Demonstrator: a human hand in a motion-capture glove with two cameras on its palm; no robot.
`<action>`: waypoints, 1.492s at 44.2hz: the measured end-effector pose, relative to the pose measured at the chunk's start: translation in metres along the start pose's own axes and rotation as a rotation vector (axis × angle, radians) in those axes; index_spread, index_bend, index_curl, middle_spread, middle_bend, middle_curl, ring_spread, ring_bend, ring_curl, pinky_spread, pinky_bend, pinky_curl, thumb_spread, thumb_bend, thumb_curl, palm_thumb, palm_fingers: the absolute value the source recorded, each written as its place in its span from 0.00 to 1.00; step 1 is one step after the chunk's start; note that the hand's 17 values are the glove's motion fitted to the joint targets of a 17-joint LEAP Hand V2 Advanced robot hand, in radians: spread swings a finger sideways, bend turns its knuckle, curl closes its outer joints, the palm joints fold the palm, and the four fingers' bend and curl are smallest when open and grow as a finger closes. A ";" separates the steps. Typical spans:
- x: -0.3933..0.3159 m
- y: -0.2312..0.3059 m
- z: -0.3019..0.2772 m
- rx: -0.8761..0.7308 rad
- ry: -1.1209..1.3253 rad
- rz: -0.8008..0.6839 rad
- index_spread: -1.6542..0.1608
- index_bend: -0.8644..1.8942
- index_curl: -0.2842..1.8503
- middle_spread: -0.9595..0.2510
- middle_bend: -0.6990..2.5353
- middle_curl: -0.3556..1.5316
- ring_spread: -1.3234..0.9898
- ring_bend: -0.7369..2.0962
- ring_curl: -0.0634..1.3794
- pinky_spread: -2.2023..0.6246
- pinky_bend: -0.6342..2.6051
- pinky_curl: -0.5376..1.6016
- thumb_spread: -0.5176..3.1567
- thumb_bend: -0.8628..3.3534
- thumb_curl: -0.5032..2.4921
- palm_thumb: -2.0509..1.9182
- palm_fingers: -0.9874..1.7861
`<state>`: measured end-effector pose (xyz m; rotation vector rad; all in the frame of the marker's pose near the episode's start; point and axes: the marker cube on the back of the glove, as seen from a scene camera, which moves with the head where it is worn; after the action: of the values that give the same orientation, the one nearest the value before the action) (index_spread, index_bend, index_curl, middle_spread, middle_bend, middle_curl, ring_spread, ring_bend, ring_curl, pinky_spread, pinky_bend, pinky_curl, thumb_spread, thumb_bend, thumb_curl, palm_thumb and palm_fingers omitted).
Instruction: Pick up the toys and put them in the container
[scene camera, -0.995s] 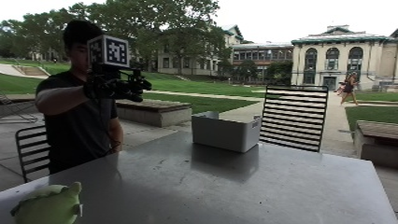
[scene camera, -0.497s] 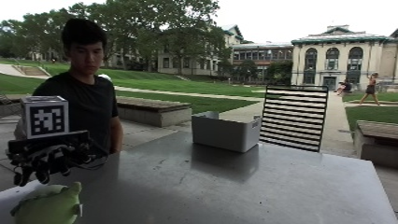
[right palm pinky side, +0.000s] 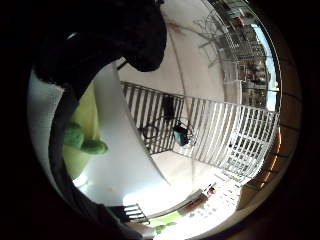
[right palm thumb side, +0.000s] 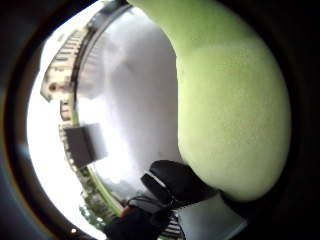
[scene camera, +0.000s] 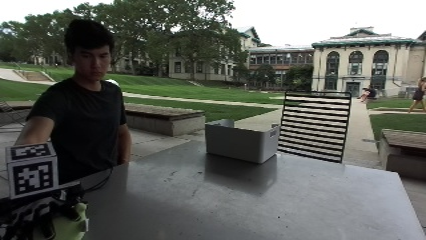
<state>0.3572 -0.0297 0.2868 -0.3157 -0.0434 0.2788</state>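
A green plush toy (scene camera: 70, 225) lies on the near left corner of the grey metal table (scene camera: 233, 200). My gloved right hand (scene camera: 33, 220) is down on top of it. The toy (right palm thumb side: 230, 110) fills the thumb side palm view, with black gloved fingers (right palm thumb side: 175, 185) curled against its side. In the little finger side view a green part of the toy (right palm pinky side: 82, 141) shows under a curled gloved finger (right palm pinky side: 125, 35). The grey container (scene camera: 241, 141) stands open-topped at the table's far edge, well away from the hand.
A slatted chair (scene camera: 314, 125) stands behind the container at the table's far side. The person stands at the left end of the table, bare arm hanging beside it. Bare tabletop stretches between toy and container.
The gloved hand dropped from chest height to the table's near left corner and now lies on the green toy, fingers curled on it. The container has not moved.
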 end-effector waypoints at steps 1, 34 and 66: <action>0.000 0.000 0.004 -0.007 0.001 0.001 0.73 0.35 0.22 0.70 0.27 0.40 0.54 0.43 0.23 0.79 0.54 0.41 0.42 0.22 0.26 0.55 0.32; -0.011 0.016 0.021 0.112 -0.017 0.039 0.70 0.38 0.17 0.46 0.46 0.51 0.39 0.69 0.38 0.60 0.49 0.40 0.44 0.34 0.37 0.78 0.79; -0.170 0.022 -0.152 0.348 -0.063 0.004 0.69 0.36 0.18 0.40 0.37 0.50 0.38 0.63 0.34 0.62 0.52 0.44 0.30 0.26 0.42 0.69 0.66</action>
<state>0.2015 -0.1027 0.1356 0.0391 -0.0553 0.2943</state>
